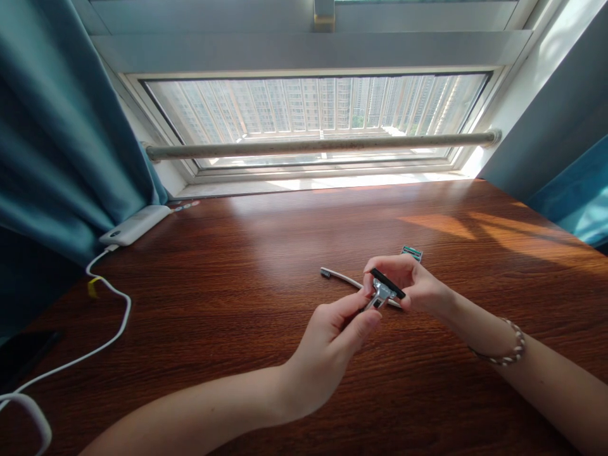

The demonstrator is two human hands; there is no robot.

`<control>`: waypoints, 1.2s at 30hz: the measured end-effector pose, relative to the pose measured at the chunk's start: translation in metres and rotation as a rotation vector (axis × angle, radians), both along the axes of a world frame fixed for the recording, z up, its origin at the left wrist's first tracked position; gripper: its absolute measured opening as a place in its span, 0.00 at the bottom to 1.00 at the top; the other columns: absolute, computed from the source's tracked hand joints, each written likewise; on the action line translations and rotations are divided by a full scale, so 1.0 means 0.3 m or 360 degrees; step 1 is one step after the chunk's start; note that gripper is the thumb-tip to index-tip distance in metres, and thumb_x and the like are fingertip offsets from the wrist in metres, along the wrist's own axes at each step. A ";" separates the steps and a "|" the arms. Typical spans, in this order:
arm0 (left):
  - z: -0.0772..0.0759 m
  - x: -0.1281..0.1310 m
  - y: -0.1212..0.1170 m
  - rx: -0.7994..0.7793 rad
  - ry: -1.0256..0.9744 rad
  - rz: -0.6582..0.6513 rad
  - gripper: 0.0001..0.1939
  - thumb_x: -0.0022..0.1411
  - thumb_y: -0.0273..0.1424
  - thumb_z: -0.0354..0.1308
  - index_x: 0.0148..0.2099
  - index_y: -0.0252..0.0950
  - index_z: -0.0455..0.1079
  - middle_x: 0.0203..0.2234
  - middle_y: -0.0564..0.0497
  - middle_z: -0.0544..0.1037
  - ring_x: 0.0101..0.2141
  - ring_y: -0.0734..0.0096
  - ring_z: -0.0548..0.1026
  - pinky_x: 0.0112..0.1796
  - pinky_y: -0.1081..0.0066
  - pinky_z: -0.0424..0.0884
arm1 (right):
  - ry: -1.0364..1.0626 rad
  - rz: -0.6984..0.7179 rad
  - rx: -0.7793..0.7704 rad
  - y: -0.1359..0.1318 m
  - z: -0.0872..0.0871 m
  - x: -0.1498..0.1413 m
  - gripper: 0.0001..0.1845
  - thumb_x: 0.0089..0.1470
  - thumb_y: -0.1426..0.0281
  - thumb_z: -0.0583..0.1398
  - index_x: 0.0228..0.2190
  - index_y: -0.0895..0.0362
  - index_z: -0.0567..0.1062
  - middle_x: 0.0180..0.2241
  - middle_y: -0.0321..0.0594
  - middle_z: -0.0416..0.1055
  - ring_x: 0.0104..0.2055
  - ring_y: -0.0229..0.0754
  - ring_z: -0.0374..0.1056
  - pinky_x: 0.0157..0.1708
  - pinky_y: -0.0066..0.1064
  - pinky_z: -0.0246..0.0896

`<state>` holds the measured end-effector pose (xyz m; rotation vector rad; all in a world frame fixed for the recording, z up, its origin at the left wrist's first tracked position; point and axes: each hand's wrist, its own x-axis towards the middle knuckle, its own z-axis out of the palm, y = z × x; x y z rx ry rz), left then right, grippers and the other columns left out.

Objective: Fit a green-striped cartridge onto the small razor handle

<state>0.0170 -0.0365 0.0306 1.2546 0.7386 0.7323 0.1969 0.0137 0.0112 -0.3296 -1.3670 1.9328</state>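
Note:
My left hand [335, 345] is closed around the handle of a razor [381, 290], whose silver neck and black head stick out past the fingertips. Thumb and fingers of my right hand [408, 282] grip the two ends of the black razor head. Behind both hands a toothbrush [344, 277] with a white handle and dark bristles lies on the table, partly covered by the razor and fingers. Just past my right hand sits a small green and grey piece that looks like a razor cartridge [411, 253], its lower edge hidden.
A white power bank [135, 226] with a white cable [124, 323] lies at the left of the brown wooden table [213, 272]. A dark flat object [28, 351] rests at the left edge. A metal bar [323, 147] crosses the window, and a blue curtain [71, 126] hangs at left.

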 end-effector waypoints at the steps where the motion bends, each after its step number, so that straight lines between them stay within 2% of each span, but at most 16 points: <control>1: 0.000 -0.001 0.003 0.0006 0.0005 0.0001 0.13 0.60 0.38 0.49 0.33 0.32 0.64 0.19 0.57 0.52 0.20 0.81 0.49 0.20 0.76 0.45 | 0.0031 -0.0019 0.0006 -0.002 -0.003 -0.006 0.26 0.39 0.64 0.67 0.41 0.61 0.70 0.35 0.43 0.70 0.33 0.38 0.67 0.32 0.29 0.64; 6: 0.002 -0.001 0.011 -0.0029 0.0000 0.0008 0.13 0.60 0.38 0.49 0.31 0.32 0.62 0.19 0.57 0.52 0.20 0.81 0.48 0.20 0.76 0.45 | 0.0120 -0.0062 0.0009 -0.012 -0.009 -0.024 0.24 0.41 0.63 0.65 0.40 0.61 0.69 0.37 0.43 0.69 0.33 0.37 0.66 0.31 0.26 0.63; 16: 0.004 -0.011 0.005 -0.0003 -0.0044 -0.0087 0.12 0.60 0.36 0.49 0.34 0.32 0.65 0.19 0.57 0.52 0.20 0.82 0.48 0.20 0.76 0.44 | -0.0088 0.0050 0.0153 -0.003 0.033 0.004 0.24 0.41 0.63 0.65 0.39 0.63 0.70 0.35 0.43 0.69 0.35 0.39 0.66 0.34 0.28 0.63; 22: 0.005 -0.015 0.012 0.0003 -0.0060 -0.0118 0.13 0.60 0.36 0.50 0.30 0.31 0.63 0.19 0.57 0.51 0.20 0.82 0.48 0.20 0.76 0.44 | -0.0162 0.0091 0.0228 -0.002 0.052 0.014 0.23 0.42 0.66 0.65 0.40 0.64 0.70 0.36 0.45 0.69 0.36 0.40 0.66 0.34 0.29 0.63; 28: 0.009 -0.008 0.031 -0.0158 -0.0202 -0.0098 0.13 0.60 0.37 0.50 0.28 0.33 0.59 0.17 0.58 0.50 0.17 0.83 0.48 0.17 0.77 0.44 | -0.0066 -0.0096 0.0182 -0.004 0.038 0.014 0.25 0.44 0.68 0.64 0.45 0.60 0.66 0.37 0.44 0.69 0.38 0.41 0.66 0.38 0.33 0.62; 36: 0.004 -0.001 0.035 -0.0253 -0.0259 -0.0143 0.14 0.60 0.37 0.50 0.28 0.33 0.58 0.15 0.59 0.51 0.16 0.84 0.49 0.16 0.78 0.44 | 0.0017 -0.0192 0.0151 -0.001 0.024 0.010 0.23 0.42 0.69 0.66 0.42 0.58 0.70 0.37 0.43 0.70 0.38 0.41 0.68 0.37 0.34 0.64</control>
